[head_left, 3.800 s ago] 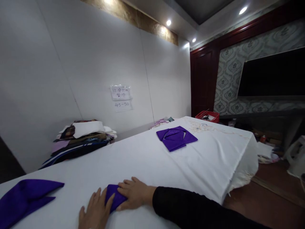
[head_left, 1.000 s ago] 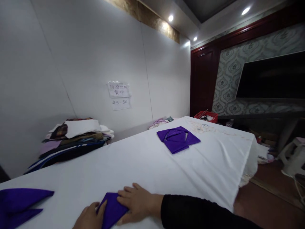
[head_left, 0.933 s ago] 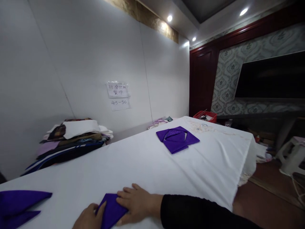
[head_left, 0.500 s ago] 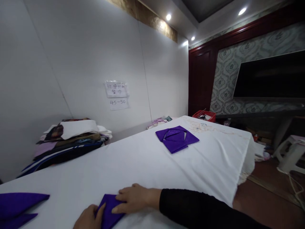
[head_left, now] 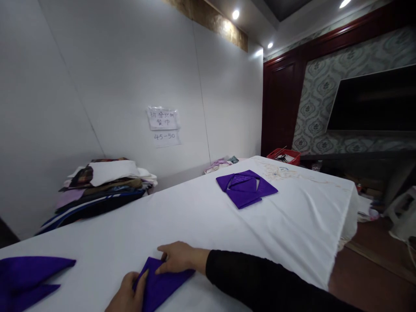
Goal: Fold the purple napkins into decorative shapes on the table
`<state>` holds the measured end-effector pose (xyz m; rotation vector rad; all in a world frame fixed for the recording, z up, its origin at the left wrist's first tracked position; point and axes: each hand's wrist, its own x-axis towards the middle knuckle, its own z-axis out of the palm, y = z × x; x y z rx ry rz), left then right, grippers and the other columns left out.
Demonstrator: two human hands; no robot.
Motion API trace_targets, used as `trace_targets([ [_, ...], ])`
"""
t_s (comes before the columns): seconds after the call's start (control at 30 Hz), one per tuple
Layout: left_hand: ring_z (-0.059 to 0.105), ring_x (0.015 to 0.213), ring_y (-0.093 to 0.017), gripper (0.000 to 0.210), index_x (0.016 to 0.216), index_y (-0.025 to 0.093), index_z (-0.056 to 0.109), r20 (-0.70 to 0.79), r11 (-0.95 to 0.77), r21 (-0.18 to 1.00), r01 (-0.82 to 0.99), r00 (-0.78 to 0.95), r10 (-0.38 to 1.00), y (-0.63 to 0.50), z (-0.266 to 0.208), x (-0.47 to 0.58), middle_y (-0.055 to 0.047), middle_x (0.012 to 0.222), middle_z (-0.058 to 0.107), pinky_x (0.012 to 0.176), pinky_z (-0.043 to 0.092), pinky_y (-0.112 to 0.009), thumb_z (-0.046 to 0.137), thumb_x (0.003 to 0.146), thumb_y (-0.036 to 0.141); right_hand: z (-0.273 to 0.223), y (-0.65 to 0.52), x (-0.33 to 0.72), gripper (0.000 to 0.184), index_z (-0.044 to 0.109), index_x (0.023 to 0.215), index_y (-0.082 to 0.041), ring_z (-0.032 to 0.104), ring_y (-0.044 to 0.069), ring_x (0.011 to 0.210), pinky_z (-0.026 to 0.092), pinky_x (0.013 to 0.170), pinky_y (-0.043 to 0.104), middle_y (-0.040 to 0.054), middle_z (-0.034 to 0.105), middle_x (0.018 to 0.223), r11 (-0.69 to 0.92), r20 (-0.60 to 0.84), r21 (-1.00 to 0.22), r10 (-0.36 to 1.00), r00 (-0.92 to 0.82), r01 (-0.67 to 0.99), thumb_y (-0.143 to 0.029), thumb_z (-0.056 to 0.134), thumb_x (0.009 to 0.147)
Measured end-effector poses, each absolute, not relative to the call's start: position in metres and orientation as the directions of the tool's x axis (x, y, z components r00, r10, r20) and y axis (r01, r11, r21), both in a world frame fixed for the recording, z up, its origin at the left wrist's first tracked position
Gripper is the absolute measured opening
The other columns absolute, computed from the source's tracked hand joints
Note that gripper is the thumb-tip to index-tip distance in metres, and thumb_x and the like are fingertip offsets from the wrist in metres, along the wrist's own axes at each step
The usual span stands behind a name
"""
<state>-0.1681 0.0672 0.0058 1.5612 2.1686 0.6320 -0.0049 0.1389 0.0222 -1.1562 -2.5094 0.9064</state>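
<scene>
A folded purple napkin (head_left: 165,286) lies on the white-covered table near its front edge. My left hand (head_left: 128,292) grips its left edge, the thumb on top and the other fingers partly hidden. Over its upper part rests my right hand (head_left: 178,258), thumb and index finger spread apart, touching the cloth. To the left lies another purple napkin (head_left: 26,277) with two pointed ends, cut off by the view's edge. Farther back on the table is a purple napkin (head_left: 242,199) folded into a shape with an opening in its middle.
A pile of folded clothes (head_left: 107,190) stands by the wall behind the table, with more cloth (head_left: 219,166) farther along. A red basket (head_left: 292,158) sits beyond the far end. A white plastic stool (head_left: 401,216) is at right. The white tablecloth (head_left: 292,225) has wrinkles.
The napkin under my hands now shows a wider triangular outline reaching farther right. My right hand has shifted slightly up, its index finger stretched past the cloth. The view has turned slightly left.
</scene>
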Motion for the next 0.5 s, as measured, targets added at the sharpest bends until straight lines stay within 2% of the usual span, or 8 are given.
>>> trace_targets([
  [0.1,0.061,0.062,-0.025,0.026,0.081,0.027,0.047,-0.043,0.286,0.599,0.748,-0.327,0.944,0.067,0.007,-0.166,0.001,0.059,0.06,0.061,0.041,-0.032,0.04,0.075,0.051,0.026,0.147,-0.004,0.079,0.036,0.133,-0.02,0.058,0.026,0.098,0.047,0.079,0.034,0.0071,0.06,0.114,0.435,-0.139,-0.671,0.723,-0.677,0.601,-0.037,0.069,0.063],
  [0.23,0.061,0.065,-0.024,0.027,0.082,0.027,0.047,0.012,0.305,0.635,0.709,-0.404,0.915,0.067,0.009,-0.166,-0.001,0.068,0.063,0.062,0.042,-0.031,0.041,0.074,0.052,0.029,0.155,0.004,0.078,0.042,0.13,-0.022,0.058,0.025,0.097,0.047,0.079,0.031,0.0069,0.059,0.115,0.334,-0.261,-0.726,0.675,-0.691,0.6,-0.035,0.072,0.059],
  [0.37,0.06,0.072,-0.024,0.03,0.078,0.025,0.049,0.027,0.348,0.672,0.653,-0.492,0.87,0.069,0.012,-0.168,-0.004,0.076,0.063,0.066,0.043,-0.032,0.043,0.072,0.053,0.023,0.164,0.02,0.077,0.047,0.126,-0.024,0.057,0.022,0.094,0.046,0.075,0.027,0.0055,0.059,0.112,0.184,-0.255,-0.856,0.663,-0.704,0.483,-0.035,0.075,0.056],
  [0.5,0.059,0.077,-0.025,0.033,0.075,0.023,0.053,-0.031,0.368,0.751,0.549,-0.527,0.849,0.075,0.013,-0.164,-0.004,0.075,0.064,0.071,0.044,-0.033,0.047,0.069,0.054,0.016,0.178,0.038,0.072,0.053,0.121,-0.023,0.058,0.017,0.082,0.045,0.068,0.025,0.0027,0.062,0.096,0.042,-0.242,-0.924,0.707,-0.664,0.381,-0.027,0.076,0.053],
])
